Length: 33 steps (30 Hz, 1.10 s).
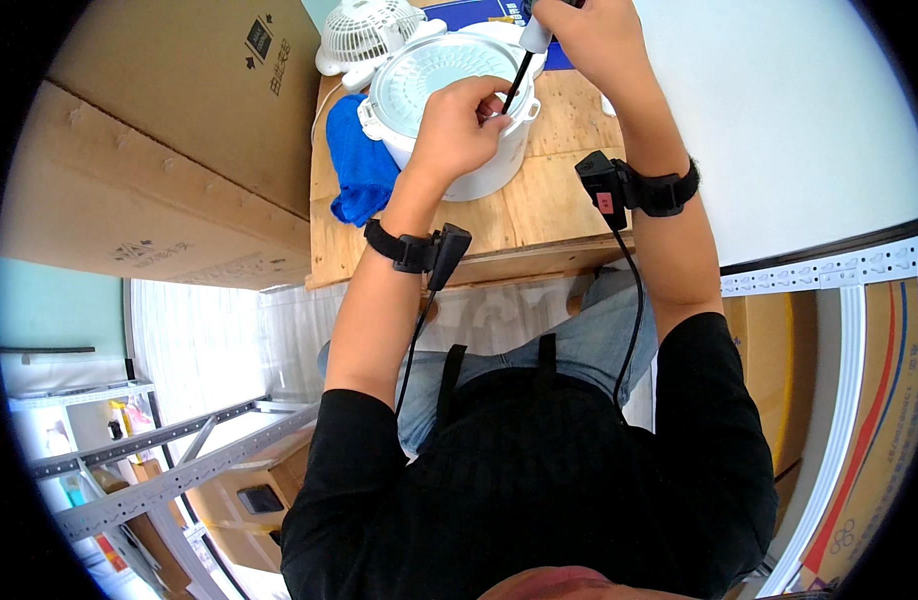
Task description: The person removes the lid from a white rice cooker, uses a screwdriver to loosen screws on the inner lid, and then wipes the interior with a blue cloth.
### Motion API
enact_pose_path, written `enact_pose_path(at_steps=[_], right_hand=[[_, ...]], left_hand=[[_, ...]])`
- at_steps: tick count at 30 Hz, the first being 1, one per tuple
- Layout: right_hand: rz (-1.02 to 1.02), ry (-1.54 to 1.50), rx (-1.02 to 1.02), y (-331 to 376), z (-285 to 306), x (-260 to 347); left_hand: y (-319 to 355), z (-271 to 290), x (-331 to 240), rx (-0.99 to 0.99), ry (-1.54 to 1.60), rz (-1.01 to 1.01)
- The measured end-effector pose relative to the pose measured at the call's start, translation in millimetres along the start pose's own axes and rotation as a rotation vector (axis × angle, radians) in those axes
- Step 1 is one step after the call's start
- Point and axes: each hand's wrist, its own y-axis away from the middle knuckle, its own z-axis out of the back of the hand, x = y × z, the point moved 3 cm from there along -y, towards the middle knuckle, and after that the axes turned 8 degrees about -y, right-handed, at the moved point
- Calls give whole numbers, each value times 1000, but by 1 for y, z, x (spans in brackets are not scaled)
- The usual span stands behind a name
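Note:
A white round appliance (494, 178) with a clear or pale ribbed dish-like top (429, 72) stands on the wooden table. My right hand (594, 38) is closed around the handle of a screwdriver (520, 80), whose black shaft slants down to the appliance's right rim. At that rim my left hand (455, 128) is closed, thumb and fingers pinched around the lower end of the shaft. Whatever lies between those fingertips, and the screwdriver's tip, is hidden.
Left of the appliance lies a blue cloth (357, 165). Behind it are a white fan-like part with a grille (369, 38) and a blue box (479, 14). A large cardboard box (179, 130) borders the wooden table (569, 190) on the left; a white surface (789, 120) is on the right.

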Motion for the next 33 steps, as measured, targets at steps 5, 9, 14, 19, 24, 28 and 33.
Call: enact_pose_path(at_steps=[5, 9, 14, 19, 24, 28, 33], right_hand=[[62, 133, -7, 3, -2, 15], [37, 65, 47, 3, 1, 20], [-72, -198, 96, 5, 4, 16], [123, -485, 96, -4, 11, -2], [151, -563, -50, 1, 34, -10], [52, -610, -261, 20, 71, -31], [-79, -389, -394, 63, 91, -116]], left_hand=[[0, -2, 3, 2, 25, 72], [1, -1, -1, -3, 14, 88], [0, -2, -4, -4, -30, 68], [-3, -2, 6, -97, 5, 55], [-3, 0, -9, -131, 11, 50], [21, -15, -52, -195, 38, -57], [43, -92, -25, 0, 17, -3]])
